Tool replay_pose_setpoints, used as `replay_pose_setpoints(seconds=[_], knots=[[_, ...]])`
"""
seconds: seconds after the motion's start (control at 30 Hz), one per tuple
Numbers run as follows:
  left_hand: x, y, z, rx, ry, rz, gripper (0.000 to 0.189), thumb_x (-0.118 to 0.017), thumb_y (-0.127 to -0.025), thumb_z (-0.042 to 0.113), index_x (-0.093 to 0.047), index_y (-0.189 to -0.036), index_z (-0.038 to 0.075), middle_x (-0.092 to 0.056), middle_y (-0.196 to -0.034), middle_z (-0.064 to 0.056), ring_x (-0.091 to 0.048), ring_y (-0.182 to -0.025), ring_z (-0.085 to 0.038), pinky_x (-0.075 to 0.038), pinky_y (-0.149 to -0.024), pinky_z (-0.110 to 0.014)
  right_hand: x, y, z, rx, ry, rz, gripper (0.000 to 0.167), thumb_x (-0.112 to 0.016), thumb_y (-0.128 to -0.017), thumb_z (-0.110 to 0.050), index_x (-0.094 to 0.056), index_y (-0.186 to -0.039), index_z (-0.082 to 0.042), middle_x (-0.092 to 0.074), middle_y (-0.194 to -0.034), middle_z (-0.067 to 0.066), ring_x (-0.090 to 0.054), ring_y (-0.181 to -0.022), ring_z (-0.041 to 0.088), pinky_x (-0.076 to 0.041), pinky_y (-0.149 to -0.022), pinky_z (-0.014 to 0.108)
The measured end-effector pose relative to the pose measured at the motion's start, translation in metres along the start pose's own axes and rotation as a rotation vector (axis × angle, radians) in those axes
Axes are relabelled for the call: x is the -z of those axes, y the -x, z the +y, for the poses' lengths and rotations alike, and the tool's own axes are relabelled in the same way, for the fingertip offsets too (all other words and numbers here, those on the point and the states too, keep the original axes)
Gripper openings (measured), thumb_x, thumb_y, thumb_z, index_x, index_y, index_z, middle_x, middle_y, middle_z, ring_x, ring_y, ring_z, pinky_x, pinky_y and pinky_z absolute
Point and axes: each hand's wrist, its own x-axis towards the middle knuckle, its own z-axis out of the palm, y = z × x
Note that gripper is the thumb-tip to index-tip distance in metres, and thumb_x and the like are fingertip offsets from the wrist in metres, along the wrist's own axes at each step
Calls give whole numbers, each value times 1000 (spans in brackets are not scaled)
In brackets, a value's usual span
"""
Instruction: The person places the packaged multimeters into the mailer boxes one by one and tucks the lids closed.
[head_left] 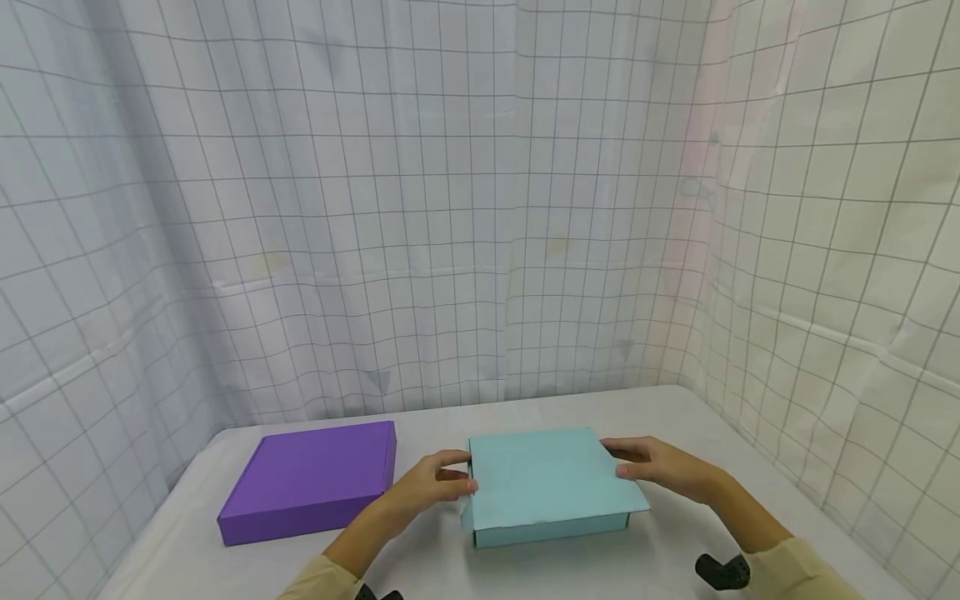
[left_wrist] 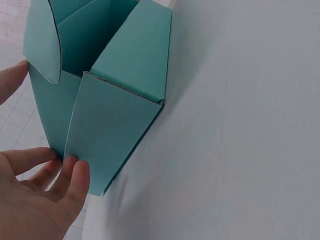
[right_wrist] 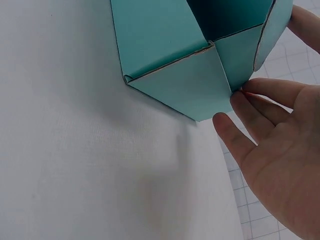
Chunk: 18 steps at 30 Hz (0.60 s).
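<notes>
In the head view a light teal cardboard box lies on the white table. Its lid is lowered, but a gap shows beneath it: the wrist views look into the dark inside past the box walls and a lid flap. My left hand is at the left side, its thumb touching the lid flap and its fingers resting against the side wall. At the right side, my right hand has its thumb at the lid's edge and its fingers by the wall's rear corner.
A closed purple box lies on the table to the left of the teal one. White gridded curtain hangs behind and along both sides. Dark devices are at both wrists, by the cream sleeves.
</notes>
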Motion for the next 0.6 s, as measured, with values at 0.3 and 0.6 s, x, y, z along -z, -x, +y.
replay_pose_setpoints(seconds=[0.3,0.6], knots=[[-2,4,-4,-11,8,10,78,-78,-92,30,-42,-153,-1,-41,-155,-21,-47,-136,-39,-40,-107,-60,1,-2,6,20,24,-6,70,-58,-106,-26,-27,-160,5,-24,-165,25,-20,-152,44,-36,-116,41],[-5,2,-7,-15,21,29,79,-81,-90,26,-42,-152,-2,-41,-155,-22,-46,-136,-41,-44,-105,-57,1,-1,8,52,-59,-61,77,-64,-103,-16,-19,-160,9,-14,-166,30,-11,-153,45,-36,-115,33]])
